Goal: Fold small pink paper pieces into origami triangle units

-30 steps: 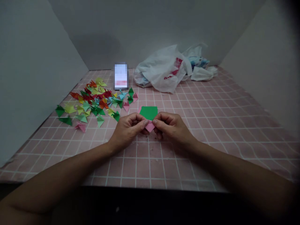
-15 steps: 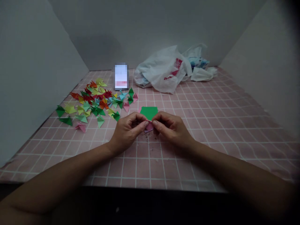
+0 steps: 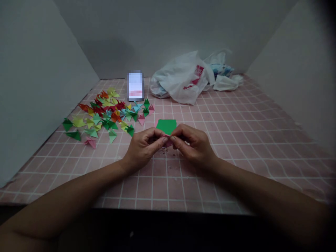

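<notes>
Between the fingertips of both hands is a small folded piece of pink paper, mostly covered by the fingers. My left hand pinches its left side with thumb and forefinger. On the right side, my right hand pinches it the same way, the two thumbs nearly meeting. Just beyond the fingertips a green paper sheet lies flat, with a pink edge of paper showing at its left. Many small folded paper pieces in red, yellow, green, blue and pink lie to the left.
A lit phone with a blurred screen stands behind the folded pieces. White plastic bags lie against the back wall. The pink checked tablecloth covers the table, with tiny scraps near my hands. Pale walls rise at left, back and right.
Both hands stay in place while the fingers shift slightly on the pink paper. Less of the paper shows below the fingertips now.
</notes>
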A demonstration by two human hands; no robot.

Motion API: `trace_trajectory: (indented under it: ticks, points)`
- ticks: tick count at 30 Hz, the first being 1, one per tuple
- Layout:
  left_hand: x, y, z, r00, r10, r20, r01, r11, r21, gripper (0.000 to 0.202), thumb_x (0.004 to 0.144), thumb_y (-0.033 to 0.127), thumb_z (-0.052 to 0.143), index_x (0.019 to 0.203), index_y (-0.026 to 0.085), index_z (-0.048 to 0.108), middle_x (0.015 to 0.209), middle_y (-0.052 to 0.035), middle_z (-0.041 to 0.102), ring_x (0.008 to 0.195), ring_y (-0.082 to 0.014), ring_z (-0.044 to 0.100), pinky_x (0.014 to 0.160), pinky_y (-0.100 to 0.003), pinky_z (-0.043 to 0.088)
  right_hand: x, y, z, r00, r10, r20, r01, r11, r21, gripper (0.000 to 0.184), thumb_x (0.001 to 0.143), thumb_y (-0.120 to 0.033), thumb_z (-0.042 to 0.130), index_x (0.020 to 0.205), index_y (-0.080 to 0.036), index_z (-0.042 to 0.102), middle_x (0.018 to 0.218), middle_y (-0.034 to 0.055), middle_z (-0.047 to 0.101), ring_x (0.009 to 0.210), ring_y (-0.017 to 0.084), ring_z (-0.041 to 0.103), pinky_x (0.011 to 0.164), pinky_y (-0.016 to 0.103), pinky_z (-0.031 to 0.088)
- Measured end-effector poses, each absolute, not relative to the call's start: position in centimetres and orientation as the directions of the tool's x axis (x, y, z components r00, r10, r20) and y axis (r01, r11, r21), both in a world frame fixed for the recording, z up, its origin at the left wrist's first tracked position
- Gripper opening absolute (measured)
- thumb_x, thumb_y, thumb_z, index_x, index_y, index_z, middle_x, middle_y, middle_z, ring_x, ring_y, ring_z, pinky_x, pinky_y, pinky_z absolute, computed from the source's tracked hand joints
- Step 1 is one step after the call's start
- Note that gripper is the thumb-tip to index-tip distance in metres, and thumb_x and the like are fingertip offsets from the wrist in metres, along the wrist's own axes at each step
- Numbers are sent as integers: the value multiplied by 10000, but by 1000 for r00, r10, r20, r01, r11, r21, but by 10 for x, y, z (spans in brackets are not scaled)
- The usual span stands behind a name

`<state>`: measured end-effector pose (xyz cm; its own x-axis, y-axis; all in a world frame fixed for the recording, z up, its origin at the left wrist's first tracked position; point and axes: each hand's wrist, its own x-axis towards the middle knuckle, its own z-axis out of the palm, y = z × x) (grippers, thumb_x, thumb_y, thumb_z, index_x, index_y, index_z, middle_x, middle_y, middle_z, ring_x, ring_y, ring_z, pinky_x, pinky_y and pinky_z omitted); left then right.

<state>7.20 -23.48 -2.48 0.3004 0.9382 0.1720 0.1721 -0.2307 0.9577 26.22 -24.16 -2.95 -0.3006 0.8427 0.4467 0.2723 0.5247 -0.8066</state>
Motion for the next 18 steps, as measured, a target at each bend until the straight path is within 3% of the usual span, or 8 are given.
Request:
trace_trajectory:
  ticks: [5, 9, 14, 18]
  points:
    - [71, -236, -23, 342, 926, 162, 232, -250, 940, 147, 848, 289, 701, 772, 164, 683, 722, -36, 718, 661, -138, 654, 619, -237, 514, 263, -239, -29, -337, 863, 376, 230, 462, -856, 171, 949, -283, 610, 799, -202, 615, 727, 13, 642, 664, 147, 584, 636, 292, 444]
    - [70, -237, -23, 411, 908, 75, 161, -154, 975, 164, 840, 308, 707, 765, 164, 689, 719, -36, 721, 654, -139, 657, 612, -238, 526, 263, -240, -28, -379, 887, 263, 227, 364, -903, 243, 950, -311, 585, 734, -202, 577, 664, 5, 614, 625, 141, 553, 601, 281, 416]
    - [71, -235, -24, 393, 919, -30, 57, 8, 998, 171, 818, 315, 738, 767, 160, 687, 721, -20, 715, 656, -125, 657, 648, -237, 537, 261, -239, -31, -378, 918, 116, 88, 161, -983, 322, 969, -402, 547, 715, -205, 530, 629, -12, 577, 575, 124, 527, 576, 272, 406]
    - [71, -233, -23, 385, 922, -44, 40, 31, 999, 202, 822, 345, 735, 759, 161, 682, 705, -8, 689, 651, -118, 636, 651, -232, 516, 260, -237, -32, -366, 927, 87, 123, 140, -982, 365, 947, -425, 587, 666, -205, 508, 602, -26, 526, 556, 111, 458, 536, 258, 342]
